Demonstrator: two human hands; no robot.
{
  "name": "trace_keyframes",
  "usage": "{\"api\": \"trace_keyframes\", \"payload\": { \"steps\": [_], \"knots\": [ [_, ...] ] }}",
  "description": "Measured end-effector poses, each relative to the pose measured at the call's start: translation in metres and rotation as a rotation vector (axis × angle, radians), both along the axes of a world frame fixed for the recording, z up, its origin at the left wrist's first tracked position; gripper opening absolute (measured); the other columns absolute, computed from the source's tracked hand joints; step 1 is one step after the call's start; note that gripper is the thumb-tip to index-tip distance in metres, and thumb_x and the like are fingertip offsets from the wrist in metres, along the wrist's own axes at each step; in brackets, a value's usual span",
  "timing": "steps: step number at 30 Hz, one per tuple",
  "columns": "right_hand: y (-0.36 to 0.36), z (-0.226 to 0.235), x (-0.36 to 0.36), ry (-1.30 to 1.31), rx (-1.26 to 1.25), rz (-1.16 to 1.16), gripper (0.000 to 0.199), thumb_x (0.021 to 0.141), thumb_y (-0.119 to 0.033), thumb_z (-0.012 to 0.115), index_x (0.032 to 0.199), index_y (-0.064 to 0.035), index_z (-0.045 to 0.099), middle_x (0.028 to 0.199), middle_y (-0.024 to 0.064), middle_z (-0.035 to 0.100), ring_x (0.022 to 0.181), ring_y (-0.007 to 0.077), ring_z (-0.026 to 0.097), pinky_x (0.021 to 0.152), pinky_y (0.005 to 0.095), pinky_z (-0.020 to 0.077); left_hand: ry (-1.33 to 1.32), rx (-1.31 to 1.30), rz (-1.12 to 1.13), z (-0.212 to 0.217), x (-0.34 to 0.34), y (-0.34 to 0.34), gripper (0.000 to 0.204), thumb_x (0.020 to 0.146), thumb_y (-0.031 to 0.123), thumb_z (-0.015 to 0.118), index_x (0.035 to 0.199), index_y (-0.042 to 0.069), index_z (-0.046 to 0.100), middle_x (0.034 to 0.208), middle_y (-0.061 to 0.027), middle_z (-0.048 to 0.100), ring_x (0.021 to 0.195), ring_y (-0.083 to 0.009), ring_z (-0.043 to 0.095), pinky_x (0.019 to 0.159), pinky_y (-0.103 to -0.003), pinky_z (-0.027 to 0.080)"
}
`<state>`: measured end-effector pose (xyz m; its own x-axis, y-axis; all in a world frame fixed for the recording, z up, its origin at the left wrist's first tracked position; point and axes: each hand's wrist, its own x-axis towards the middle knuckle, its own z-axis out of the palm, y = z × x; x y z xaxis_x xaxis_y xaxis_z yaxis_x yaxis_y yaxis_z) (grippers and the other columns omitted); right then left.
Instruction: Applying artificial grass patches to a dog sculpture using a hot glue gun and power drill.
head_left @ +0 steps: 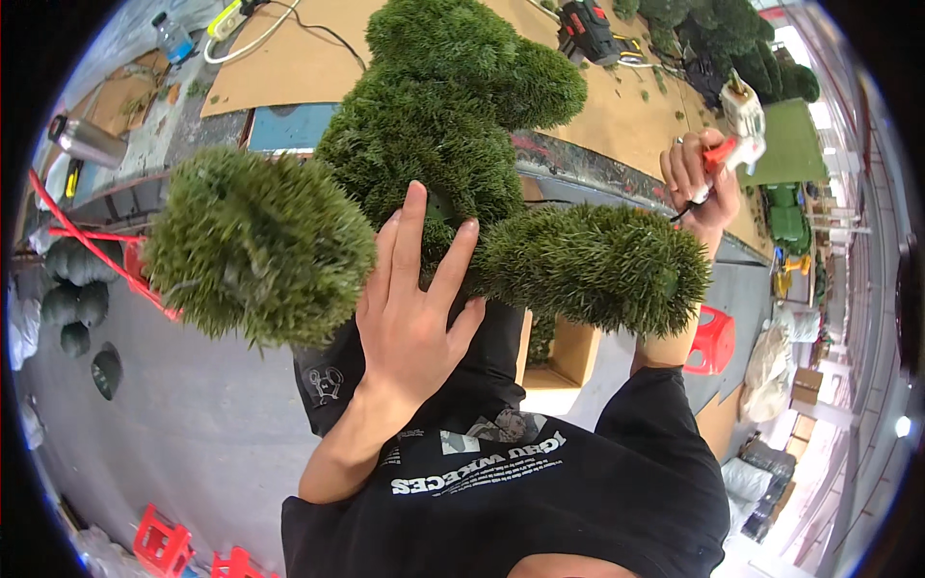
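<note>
Your left hand [414, 308] lay nearest the lens, open and flat with the fingers spread, pressed against the belly of the green artificial-grass animal figure [434, 164] where its two stubby legs branch off; it gripped nothing, only pushed the turf down. Your right hand [701, 183] was raised beyond the figure's right leg [597, 268], closed around the orange-and-white glue gun [737, 135], nozzle up and clear of the grass. My judgement is that you were seating a patch of turf: it would have gone best had you kept the palm flat and steady, with even pressure over the seam, and held the gun's tip away from the fibres and from your own fingers until the patch had taken. The figure stood between your hands, touching the left and just beside the right, its left leg [258, 246] bulging out to your left, its head end pointing away from you. It rested at the edge of the workbench [597, 159], on which cardboard sheets [289, 58] lay. Farther off, more green topiary shapes [732, 39] stood at the bench's far right, a metal flask [87, 142] to the far left, and red plastic stools [711, 342] on the grey floor.
</note>
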<state>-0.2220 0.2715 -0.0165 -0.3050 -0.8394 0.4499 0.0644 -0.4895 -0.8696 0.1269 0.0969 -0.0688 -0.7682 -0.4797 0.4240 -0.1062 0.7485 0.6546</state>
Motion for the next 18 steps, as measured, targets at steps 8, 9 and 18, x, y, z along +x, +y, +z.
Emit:
{"api": "trace_keyframes", "payload": {
  "steps": [8, 9, 18],
  "knots": [
    [-0.07, 0.113, 0.056, 0.836, 0.752, 0.076, 0.034, 0.086, -0.005, 0.081, 0.117, 0.0028, 0.071, 0.105, 0.0091, 0.077, 0.098, 0.0155, 0.07, 0.087, 0.0319, 0.0562, 0.0, 0.053, 0.025, 0.004, 0.0, 0.002, 0.077, 0.064, 0.007, 0.085, 0.139, 0.018, 0.067, 0.167, -0.0181, 0.034, 0.142, -0.0402, 0.044, 0.11, -0.048, 0.042],
    [-0.082, 0.119, 0.054, 0.982, 0.66, 0.173, 0.031, 0.088, -0.009, 0.082, 0.116, 0.0005, 0.073, 0.102, 0.0079, 0.077, 0.097, 0.0145, 0.071, 0.086, 0.0315, 0.0569, 0.0, 0.055, 0.012, 0.003, 0.0, 0.002, 0.078, 0.064, 0.007, 0.085, 0.139, 0.018, 0.066, 0.167, -0.0182, 0.034, 0.142, -0.04, 0.045, 0.109, -0.048, 0.043],
    [-0.122, 0.119, 0.079, 1.454, 0.461, 0.224, 0.027, 0.085, -0.018, 0.086, 0.104, -0.0026, 0.074, 0.09, 0.0118, 0.073, 0.081, 0.0276, 0.07, 0.075, 0.0378, 0.0537, -0.018, 0.028, 0.038, 0.004, 0.003, 0.0, 0.08, 0.066, 0.009, 0.088, 0.142, 0.018, 0.062, 0.167, -0.0175, 0.033, 0.141, -0.0396, 0.046, 0.103, -0.047, 0.046]
  ]
}}
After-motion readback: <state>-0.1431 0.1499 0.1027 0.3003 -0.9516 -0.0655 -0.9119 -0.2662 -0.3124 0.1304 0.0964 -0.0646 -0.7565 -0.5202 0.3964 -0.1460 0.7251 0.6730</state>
